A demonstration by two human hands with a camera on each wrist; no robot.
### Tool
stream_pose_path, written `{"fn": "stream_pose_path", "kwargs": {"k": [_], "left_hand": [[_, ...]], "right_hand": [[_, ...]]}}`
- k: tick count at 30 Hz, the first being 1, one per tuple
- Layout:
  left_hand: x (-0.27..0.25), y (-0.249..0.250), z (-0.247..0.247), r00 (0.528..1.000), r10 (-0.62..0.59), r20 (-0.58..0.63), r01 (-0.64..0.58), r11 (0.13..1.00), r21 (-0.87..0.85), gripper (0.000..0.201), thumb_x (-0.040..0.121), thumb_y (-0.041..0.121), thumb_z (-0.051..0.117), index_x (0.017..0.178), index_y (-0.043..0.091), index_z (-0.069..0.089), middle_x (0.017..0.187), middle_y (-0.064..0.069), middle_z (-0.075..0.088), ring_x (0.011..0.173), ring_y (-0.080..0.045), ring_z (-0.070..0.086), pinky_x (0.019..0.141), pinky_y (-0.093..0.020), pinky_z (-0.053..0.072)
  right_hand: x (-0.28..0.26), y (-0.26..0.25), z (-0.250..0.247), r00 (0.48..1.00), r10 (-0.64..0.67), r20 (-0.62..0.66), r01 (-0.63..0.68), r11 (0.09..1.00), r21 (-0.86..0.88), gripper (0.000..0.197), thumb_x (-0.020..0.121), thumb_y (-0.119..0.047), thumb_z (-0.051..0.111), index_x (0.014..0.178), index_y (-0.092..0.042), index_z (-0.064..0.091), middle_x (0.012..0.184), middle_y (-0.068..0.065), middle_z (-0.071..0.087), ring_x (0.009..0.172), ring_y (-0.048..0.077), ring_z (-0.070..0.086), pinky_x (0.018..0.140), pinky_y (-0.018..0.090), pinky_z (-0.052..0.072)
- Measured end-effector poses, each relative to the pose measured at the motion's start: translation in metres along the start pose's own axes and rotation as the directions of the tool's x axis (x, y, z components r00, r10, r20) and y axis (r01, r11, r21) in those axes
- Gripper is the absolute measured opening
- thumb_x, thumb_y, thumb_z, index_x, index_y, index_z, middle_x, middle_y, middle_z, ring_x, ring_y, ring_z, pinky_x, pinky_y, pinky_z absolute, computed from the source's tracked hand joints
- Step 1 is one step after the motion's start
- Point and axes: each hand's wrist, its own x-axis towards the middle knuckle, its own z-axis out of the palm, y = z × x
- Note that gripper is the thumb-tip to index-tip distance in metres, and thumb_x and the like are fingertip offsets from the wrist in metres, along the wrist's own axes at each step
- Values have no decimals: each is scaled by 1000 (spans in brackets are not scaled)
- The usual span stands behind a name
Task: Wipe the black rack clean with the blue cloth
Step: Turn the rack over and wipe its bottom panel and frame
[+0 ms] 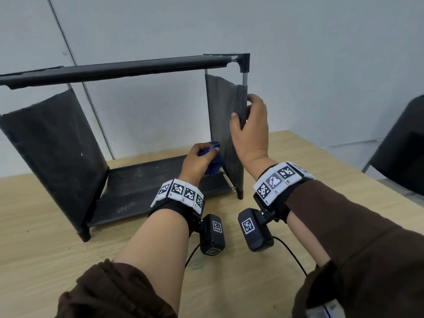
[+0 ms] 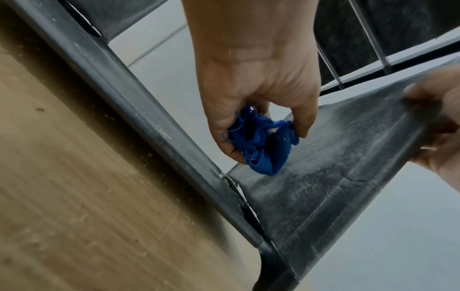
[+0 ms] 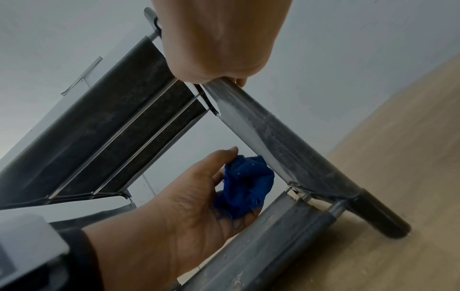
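Observation:
The black rack (image 1: 128,182) stands on the wooden table, with fabric side panels, a dusty bottom shelf and a top bar. My left hand (image 1: 198,160) grips a crumpled blue cloth (image 1: 213,160) and holds it against the lower inside of the right side panel (image 1: 226,125). In the left wrist view the blue cloth (image 2: 261,145) touches the dusty panel (image 2: 336,167). My right hand (image 1: 251,125) grips the front edge of that panel, thumb inside, fingers outside. The right wrist view shows the cloth (image 3: 245,185) in the left hand (image 3: 189,206) beside the panel's front edge (image 3: 273,145).
The wooden table (image 1: 57,260) spreads in front of the rack and to its right. A dark chair (image 1: 403,152) stands at the right edge. A grey wall (image 1: 298,42) lies behind the rack. Cables trail from the wrist cameras (image 1: 212,235).

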Motion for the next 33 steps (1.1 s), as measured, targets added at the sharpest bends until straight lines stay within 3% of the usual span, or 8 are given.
{"fn": "stream_pose_path", "kwargs": {"k": [3,5,8,12,17,23,27,33], "left_hand": [[5,-3,1,998,55,-9,-55,997,58,23,75,29,73,94,35,61,112,-5,63,103,-26,64,84,-47,58],[10,-6,2,997,80,-6,-79,991,112,28,76,25,74,99,33,60,112,-4,63,103,-24,63,87,-45,57],[17,-10,3,994,108,24,-110,970,216,35,76,18,74,107,26,60,115,-4,63,104,-22,62,94,-41,54],[29,-12,3,985,171,27,-167,892,420,39,78,13,71,115,17,61,115,-6,65,106,-21,61,93,-30,49],[44,-14,3,981,193,27,-171,787,592,42,81,12,67,123,11,61,123,-9,63,112,-26,58,89,-25,42],[54,-14,8,983,151,100,-177,682,710,49,87,16,63,134,10,52,133,-17,51,120,-32,51,100,-29,38],[59,-15,13,985,108,134,-172,667,725,55,89,17,60,141,11,44,140,-15,41,126,-31,45,106,-30,33],[66,-17,21,973,27,229,-200,595,779,47,89,22,59,135,17,51,140,-14,44,123,-32,49,103,-36,39]], "right_hand": [[-4,5,6,992,88,88,-93,995,45,36,93,-20,51,127,-10,48,119,4,56,101,10,53,82,17,41],[-9,10,8,983,133,128,-141,989,51,28,96,-21,47,121,-9,54,112,6,62,100,16,58,79,20,42],[-15,17,9,964,192,182,-204,978,49,28,101,-25,41,109,-7,61,95,6,66,87,19,59,72,22,42],[-17,21,11,951,236,200,-251,966,55,32,103,-29,38,99,-6,60,69,-5,52,71,16,52,60,22,36],[-21,21,11,950,241,199,-261,962,82,31,103,-27,37,104,-6,60,78,0,57,73,15,53,65,20,39],[-25,23,14,950,257,176,-278,955,106,28,103,-25,38,108,-8,60,87,-3,57,80,12,54,67,12,37],[-26,25,15,953,255,165,-273,957,98,27,103,-25,39,106,-9,60,84,-5,56,78,11,53,63,10,36],[-28,25,15,952,262,157,-277,957,88,30,103,-25,39,112,-7,61,89,-6,56,83,8,52,69,11,37]]}}
